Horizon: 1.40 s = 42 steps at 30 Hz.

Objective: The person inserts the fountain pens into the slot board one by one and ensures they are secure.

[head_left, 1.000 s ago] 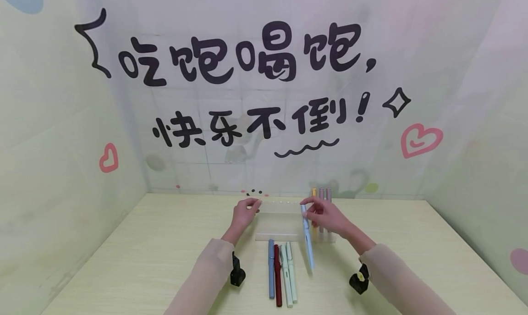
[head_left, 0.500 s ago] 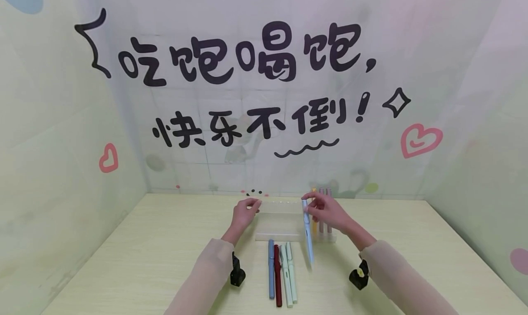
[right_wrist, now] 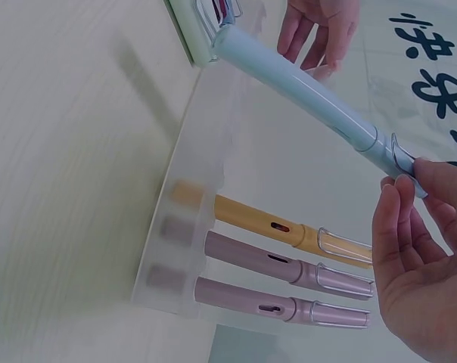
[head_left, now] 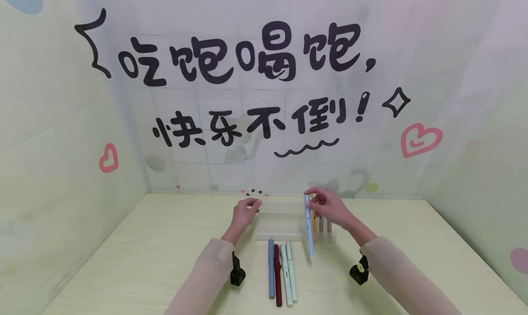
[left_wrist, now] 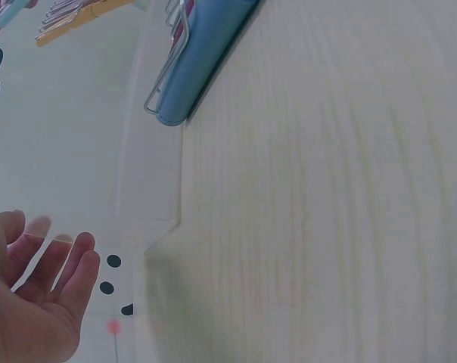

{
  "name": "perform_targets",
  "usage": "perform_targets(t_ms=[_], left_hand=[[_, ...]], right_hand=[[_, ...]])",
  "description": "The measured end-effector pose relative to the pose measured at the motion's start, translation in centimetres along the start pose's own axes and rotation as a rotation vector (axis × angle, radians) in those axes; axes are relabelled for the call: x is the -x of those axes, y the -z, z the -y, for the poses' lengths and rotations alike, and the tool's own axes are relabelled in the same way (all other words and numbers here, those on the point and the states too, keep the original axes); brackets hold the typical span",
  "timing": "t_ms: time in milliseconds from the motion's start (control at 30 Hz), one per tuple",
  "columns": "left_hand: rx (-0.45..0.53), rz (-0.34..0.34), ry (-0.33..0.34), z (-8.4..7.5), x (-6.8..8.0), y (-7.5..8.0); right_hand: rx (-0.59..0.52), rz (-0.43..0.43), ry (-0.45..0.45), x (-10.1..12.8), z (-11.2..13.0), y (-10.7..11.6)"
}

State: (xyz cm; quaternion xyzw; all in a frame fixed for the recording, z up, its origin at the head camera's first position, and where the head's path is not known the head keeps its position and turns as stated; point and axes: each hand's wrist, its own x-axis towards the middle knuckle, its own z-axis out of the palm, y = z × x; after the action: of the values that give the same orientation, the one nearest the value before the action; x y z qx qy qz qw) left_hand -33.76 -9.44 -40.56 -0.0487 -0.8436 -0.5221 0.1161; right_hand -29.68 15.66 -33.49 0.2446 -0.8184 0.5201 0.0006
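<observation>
My right hand [head_left: 330, 208] pinches a light blue pen [right_wrist: 296, 87] near its clip end. The pen hangs steeply, its other end downward, in front of a clear pen stand [head_left: 276, 237]. At the stand's upper left corner, my left hand [head_left: 243, 214] grips the edge between thumb and fingers. A yellow pen [right_wrist: 255, 218] and two mauve pens [right_wrist: 247, 253] stand in the stand's right part, clips upward, lower ends behind its frosted front lip. In the head view my right hand partly covers them.
In front of the stand, a blue pen [head_left: 271, 269], a dark red pen [head_left: 278, 278] and two pale green pens [head_left: 286, 276] lie side by side on the wooden table [head_left: 165, 251]. A printed backdrop [head_left: 231, 168] rises behind the stand.
My right hand has raised the light blue pen and brought it slightly right, closer to the yellow pen. The left hand stays at the stand's corner.
</observation>
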Motion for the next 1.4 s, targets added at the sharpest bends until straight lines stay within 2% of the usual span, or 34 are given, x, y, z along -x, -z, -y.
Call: perform_targets(t_ms=[100,200,233,333,433,467,500,600,833,1100,1400], left_hand=[[0.007,-0.002,0.008,0.1,-0.1,0.0],[0.013,-0.007,-0.006,0.4,-0.3,-0.1],[0.023,-0.009,-0.043,1.3,-0.7,-0.3],[0.025,-0.008,-0.062,1.5,-0.9,-0.4],[0.028,-0.008,-0.045,1.3,-0.8,-0.4],[0.018,-0.009,-0.009,0.4,-0.4,-0.2],[0.014,-0.008,0.0,0.3,-0.3,-0.2],[0.006,-0.006,0.014,0.0,-0.2,-0.2],[0.007,0.0,0.01,0.0,-0.1,-0.1],[0.01,0.0,0.025,0.0,-0.1,-0.1],[0.012,0.002,0.014,-0.1,0.0,0.0]], right_hand=[[0.005,-0.006,-0.006,0.3,1.4,0.2],[0.013,-0.016,-0.005,0.2,1.6,0.3],[0.021,-0.019,0.0,0.1,1.6,0.4],[0.035,-0.024,0.006,0.1,1.7,0.5],[0.042,-0.033,0.013,0.0,1.7,0.7],[0.039,-0.038,0.015,0.0,1.6,0.7],[0.037,-0.043,0.018,-0.1,1.5,0.8],[0.031,-0.061,0.027,-0.4,0.9,1.0],[0.064,-0.112,0.029,-1.4,-1.0,1.4],[0.086,-0.203,0.042,-1.7,-1.0,1.5],[0.127,-0.258,0.032,-2.0,-1.0,1.4]])
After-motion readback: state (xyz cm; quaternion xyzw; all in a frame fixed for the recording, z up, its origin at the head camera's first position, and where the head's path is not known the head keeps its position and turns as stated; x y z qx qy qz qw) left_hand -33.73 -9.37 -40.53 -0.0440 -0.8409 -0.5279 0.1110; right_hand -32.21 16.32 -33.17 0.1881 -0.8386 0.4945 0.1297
